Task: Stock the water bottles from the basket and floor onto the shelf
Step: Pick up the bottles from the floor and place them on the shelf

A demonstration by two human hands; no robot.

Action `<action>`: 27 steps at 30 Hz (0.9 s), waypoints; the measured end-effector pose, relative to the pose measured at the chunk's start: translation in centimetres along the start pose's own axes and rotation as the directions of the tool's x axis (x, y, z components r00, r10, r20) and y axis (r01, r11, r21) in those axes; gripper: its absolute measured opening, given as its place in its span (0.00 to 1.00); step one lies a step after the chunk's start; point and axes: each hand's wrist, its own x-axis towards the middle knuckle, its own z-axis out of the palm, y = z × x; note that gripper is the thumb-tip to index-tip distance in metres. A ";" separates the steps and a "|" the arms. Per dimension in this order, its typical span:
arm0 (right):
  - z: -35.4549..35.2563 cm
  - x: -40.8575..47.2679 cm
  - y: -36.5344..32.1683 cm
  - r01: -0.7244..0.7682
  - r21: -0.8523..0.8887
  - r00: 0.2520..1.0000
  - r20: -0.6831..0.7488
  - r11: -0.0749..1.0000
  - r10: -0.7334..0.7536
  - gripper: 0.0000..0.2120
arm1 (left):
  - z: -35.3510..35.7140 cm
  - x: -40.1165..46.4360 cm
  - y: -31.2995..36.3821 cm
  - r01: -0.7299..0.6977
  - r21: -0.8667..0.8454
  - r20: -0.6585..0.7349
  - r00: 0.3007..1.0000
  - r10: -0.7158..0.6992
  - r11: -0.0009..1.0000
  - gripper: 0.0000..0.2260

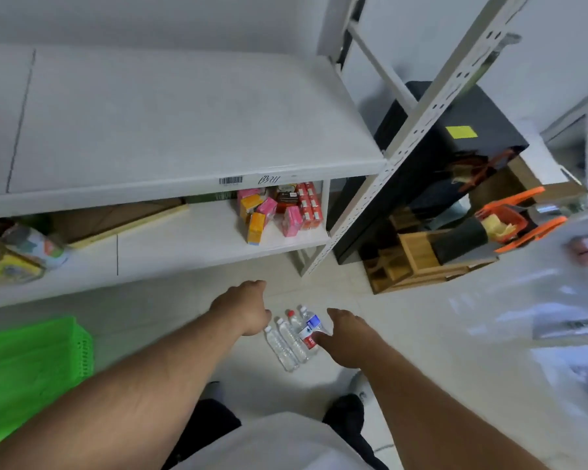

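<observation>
Several clear water bottles (287,342) lie side by side on the pale floor between my two hands; one has a blue label and one a red label. My left hand (243,308) hangs just left of them, fingers curled down, holding nothing that I can see. My right hand (345,335) reaches down at their right side, its fingers touching the red-labelled bottle (309,340). The white shelf (184,130) stands ahead with a wide bare top board. A green basket (31,368) sits on the floor at the left.
The lower shelf board (201,245) carries pink and orange cartons, red boxes and packets at the left. A perforated white upright (404,130) stands at the shelf's right end. Behind it are a black cabinet (455,137), wooden crates and an orange basket (510,218). My shoes show below.
</observation>
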 end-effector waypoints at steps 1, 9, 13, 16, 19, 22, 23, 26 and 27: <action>-0.2 1.1 0.7 0.023 -0.007 0.999 0.025 1.000 -0.023 0.28 | 0.7 0.5 0.2 0.042 -0.035 -0.005 0.999 -0.042 0.999 0.34; -2.4 10.1 8.4 0.166 -0.062 0.951 0.274 0.984 -0.143 0.25 | 9.9 4.8 3.8 0.387 -0.323 0.116 0.922 -0.370 0.864 0.34; 0.8 17.1 11.2 0.184 -0.076 0.930 0.335 0.980 -0.148 0.26 | 16.3 8.9 4.3 0.458 -0.467 0.192 0.887 -0.419 0.756 0.33; 6.7 23.7 12.2 0.166 -0.021 0.925 0.351 0.986 -0.148 0.25 | 22.7 13.5 3.0 0.489 -0.521 0.234 0.870 -0.434 0.699 0.32; 15.2 31.8 13.2 0.153 0.005 0.914 0.380 0.988 -0.143 0.23 | 30.0 19.7 0.4 0.517 -0.540 0.270 0.854 -0.445 0.664 0.31; 24.7 40.7 14.6 0.147 -0.031 0.907 0.403 0.989 -0.122 0.22 | 38.2 27.2 -2.8 0.540 -0.550 0.284 0.839 -0.465 0.637 0.31; 27.4 43.3 15.0 0.142 -0.037 0.910 0.398 0.989 -0.116 0.24 | 40.9 29.7 -3.9 0.550 -0.555 0.287 0.830 -0.477 0.624 0.30; 34.4 50.2 16.1 0.176 -0.072 0.928 0.346 0.982 -0.141 0.25 | 48.2 36.1 -6.3 0.565 -0.598 0.281 0.812 -0.511 0.568 0.30; 36.2 52.0 16.5 0.202 -0.098 0.932 0.325 0.974 -0.161 0.24 | 50.3 37.7 -6.8 0.563 -0.621 0.277 0.809 -0.519 0.546 0.30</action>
